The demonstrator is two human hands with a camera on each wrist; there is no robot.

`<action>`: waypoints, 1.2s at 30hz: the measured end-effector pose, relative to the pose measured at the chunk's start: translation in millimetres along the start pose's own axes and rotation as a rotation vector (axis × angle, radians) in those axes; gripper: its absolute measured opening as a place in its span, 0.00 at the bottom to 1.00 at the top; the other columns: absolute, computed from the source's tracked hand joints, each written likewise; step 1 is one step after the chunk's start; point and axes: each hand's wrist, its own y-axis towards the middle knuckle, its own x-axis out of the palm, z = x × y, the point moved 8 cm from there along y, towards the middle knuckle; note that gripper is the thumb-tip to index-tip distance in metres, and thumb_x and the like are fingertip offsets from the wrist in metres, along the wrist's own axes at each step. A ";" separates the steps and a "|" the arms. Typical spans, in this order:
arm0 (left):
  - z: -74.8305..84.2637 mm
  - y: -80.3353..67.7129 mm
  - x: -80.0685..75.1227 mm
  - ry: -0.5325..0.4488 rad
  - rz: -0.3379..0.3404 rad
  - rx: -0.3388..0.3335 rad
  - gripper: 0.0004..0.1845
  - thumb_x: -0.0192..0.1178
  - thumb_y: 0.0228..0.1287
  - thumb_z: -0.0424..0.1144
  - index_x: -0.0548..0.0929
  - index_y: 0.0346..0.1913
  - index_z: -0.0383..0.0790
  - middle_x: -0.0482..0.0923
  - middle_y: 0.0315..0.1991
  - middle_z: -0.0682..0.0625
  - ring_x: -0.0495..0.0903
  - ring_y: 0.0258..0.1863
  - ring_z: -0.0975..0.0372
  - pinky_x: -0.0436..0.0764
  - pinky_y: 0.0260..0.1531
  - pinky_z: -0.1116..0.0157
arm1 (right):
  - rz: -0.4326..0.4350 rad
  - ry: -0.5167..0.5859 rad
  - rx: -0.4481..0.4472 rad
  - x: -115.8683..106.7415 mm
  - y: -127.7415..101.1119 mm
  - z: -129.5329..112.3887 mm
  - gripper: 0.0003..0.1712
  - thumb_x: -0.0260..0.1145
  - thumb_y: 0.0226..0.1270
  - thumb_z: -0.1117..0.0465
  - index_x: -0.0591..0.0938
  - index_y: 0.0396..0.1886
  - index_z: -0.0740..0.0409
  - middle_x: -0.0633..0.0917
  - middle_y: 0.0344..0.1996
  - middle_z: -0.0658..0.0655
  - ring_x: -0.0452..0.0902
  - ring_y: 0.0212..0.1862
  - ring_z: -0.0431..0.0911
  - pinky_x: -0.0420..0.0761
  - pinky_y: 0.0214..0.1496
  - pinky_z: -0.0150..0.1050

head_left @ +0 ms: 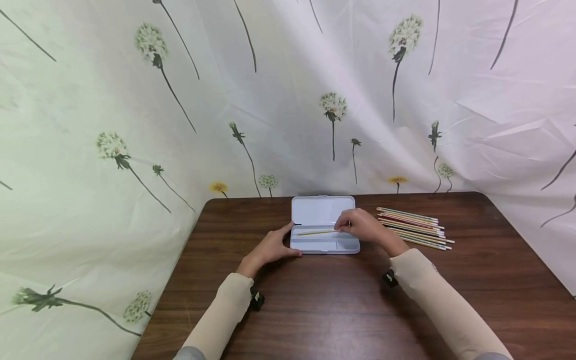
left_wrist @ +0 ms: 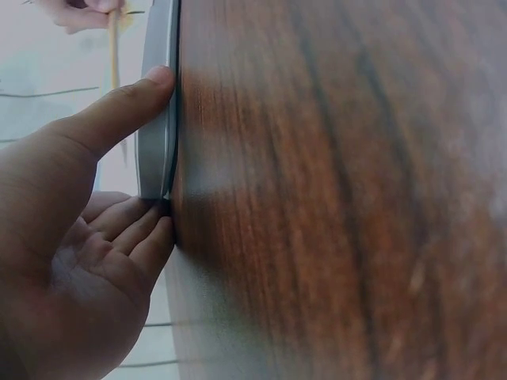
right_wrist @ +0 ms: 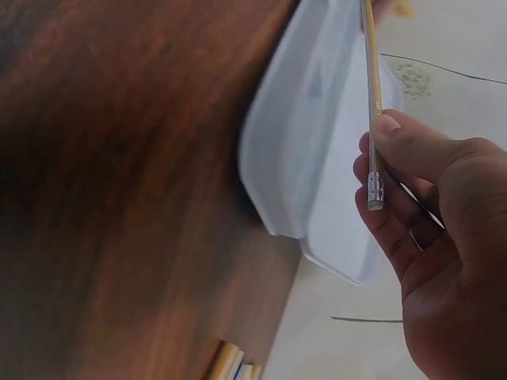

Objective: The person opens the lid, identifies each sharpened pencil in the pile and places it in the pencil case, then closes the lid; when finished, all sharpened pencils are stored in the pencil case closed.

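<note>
Head view: nearest are two pale sleeves point(head_left: 225, 305), each with a small black device point(head_left: 256, 299) at the wrist, reaching over a brown wood-grain bench point(head_left: 324, 310). The left hand point(head_left: 271, 246) is clamped on the left end of a white pencil box point(head_left: 315, 245), thumb along the front wall, fingers against the end and toward the back corner; it probably holds there to keep so light a box from sliding. The box lies flat and open, its front part crossed by a short divider and its long rear compartment reaching toward the hinge.

Above that rear compartment is a yellow pencil point(head_left: 315, 232), in line with the box's length, which seems to be how it would best fit. The right hand point(head_left: 363, 226) pinches it close to the eraser end between thumb and fingers, likely so that the rest is free of the hand; whether the far tip touches the box I cannot tell.

Behind, the lid point(head_left: 321, 210) lies folded back, out of the way. Right of the box, beyond the right hand, a bunch of pencils point(head_left: 411, 226) lies side by side, erasers to the right, apparently handy for that hand. Farthest, a pale dandelion-print cloth point(head_left: 288, 100) hangs behind the bench.
</note>
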 end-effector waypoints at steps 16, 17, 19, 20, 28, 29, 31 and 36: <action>3.0 -0.7 -0.5 -0.009 0.006 -0.003 0.56 0.80 0.61 0.51 0.59 0.86 0.42 0.64 0.82 0.40 0.66 0.81 0.49 0.70 0.77 0.48 | -0.043 -0.063 0.073 21.7 -2.3 4.2 0.06 0.75 0.69 0.68 0.92 0.35 0.53 0.93 0.36 0.50 0.83 0.38 0.41 0.85 0.45 0.44; 3.1 -0.5 -0.6 -0.009 0.007 -0.003 0.56 0.80 0.61 0.51 0.59 0.86 0.42 0.64 0.82 0.41 0.66 0.81 0.49 0.70 0.77 0.48 | -0.046 -0.068 0.074 21.9 -2.2 4.4 0.06 0.75 0.69 0.68 0.92 0.34 0.52 0.92 0.36 0.50 0.83 0.38 0.40 0.85 0.45 0.43; 3.3 -0.7 -0.7 -0.009 0.006 -0.003 0.56 0.80 0.61 0.51 0.58 0.86 0.42 0.63 0.83 0.41 0.66 0.81 0.49 0.69 0.78 0.48 | -0.055 -0.071 0.073 22.2 -2.1 5.2 0.07 0.74 0.69 0.68 0.92 0.34 0.52 0.92 0.36 0.50 0.83 0.38 0.40 0.85 0.45 0.43; 3.4 -0.7 -0.7 -0.009 0.006 -0.002 0.56 0.80 0.61 0.51 0.58 0.86 0.42 0.63 0.83 0.41 0.66 0.81 0.49 0.69 0.78 0.48 | -0.061 -0.069 0.075 22.7 -1.9 5.9 0.07 0.74 0.70 0.68 0.92 0.35 0.52 0.92 0.37 0.50 0.83 0.39 0.41 0.85 0.46 0.44; 1.9 -0.6 -0.4 -0.015 0.005 0.008 0.57 0.80 0.60 0.51 0.58 0.86 0.42 0.64 0.82 0.40 0.67 0.80 0.48 0.71 0.77 0.47 | -0.080 -0.036 0.043 27.2 -2.5 7.7 0.08 0.73 0.70 0.71 0.94 0.38 0.55 0.92 0.38 0.53 0.86 0.42 0.44 0.87 0.49 0.46; 1.8 -0.5 -0.4 -0.015 0.006 0.008 0.57 0.80 0.61 0.51 0.58 0.86 0.42 0.64 0.82 0.40 0.67 0.80 0.48 0.71 0.76 0.47 | -0.080 -0.032 0.039 27.0 -2.7 7.2 0.08 0.72 0.70 0.71 0.94 0.38 0.56 0.92 0.38 0.53 0.87 0.43 0.44 0.87 0.49 0.46; 1.8 -0.2 -0.2 -0.016 0.007 0.007 0.57 0.80 0.61 0.50 0.58 0.86 0.42 0.65 0.82 0.40 0.67 0.80 0.48 0.71 0.76 0.47 | -0.082 -0.020 0.036 27.2 -2.5 7.7 0.08 0.72 0.70 0.72 0.94 0.38 0.56 0.93 0.39 0.53 0.87 0.43 0.44 0.87 0.49 0.46; 3.0 -1.1 0.5 -0.014 0.003 -0.001 0.56 0.79 0.62 0.50 0.58 0.86 0.42 0.64 0.82 0.40 0.66 0.81 0.48 0.70 0.77 0.47 | -0.098 0.004 0.038 28.5 -2.6 9.5 0.09 0.71 0.70 0.72 0.94 0.39 0.57 0.93 0.40 0.54 0.87 0.44 0.44 0.87 0.50 0.46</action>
